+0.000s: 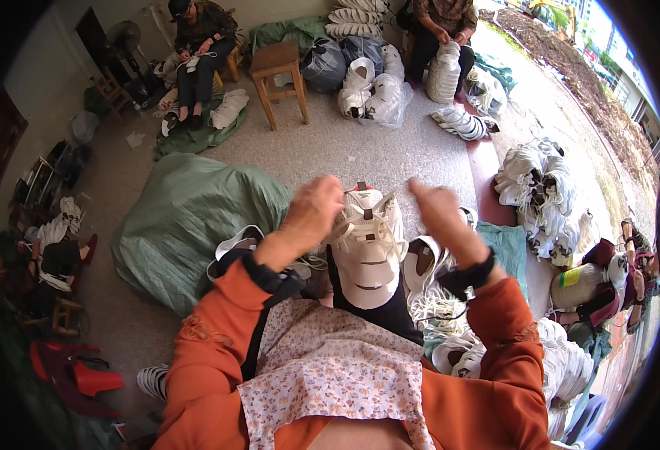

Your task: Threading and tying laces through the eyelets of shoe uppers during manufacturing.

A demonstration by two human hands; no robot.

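A white shoe upper (365, 259) rests on my lap over dark trousers, its toe toward me. Pale shoelace (371, 225) crosses its front and stands up in loose loops. My left hand (316, 213) is raised at the upper's left side, fingers curled in a pinch on the shoelace. On the other side my right hand (436, 210) is lifted a little away, also pinched on the shoelace and slightly blurred. The thin lace ends between the fingers are hard to see. Another white upper (422, 262) lies by my right forearm.
A large green sack (195, 225) bulges at my left. Loose white laces (442, 311) and more uppers lie at my right. Ahead stand a wooden stool (276, 66) and stacks of uppers (538, 184). Two people sit working at the back; others sit at the sides.
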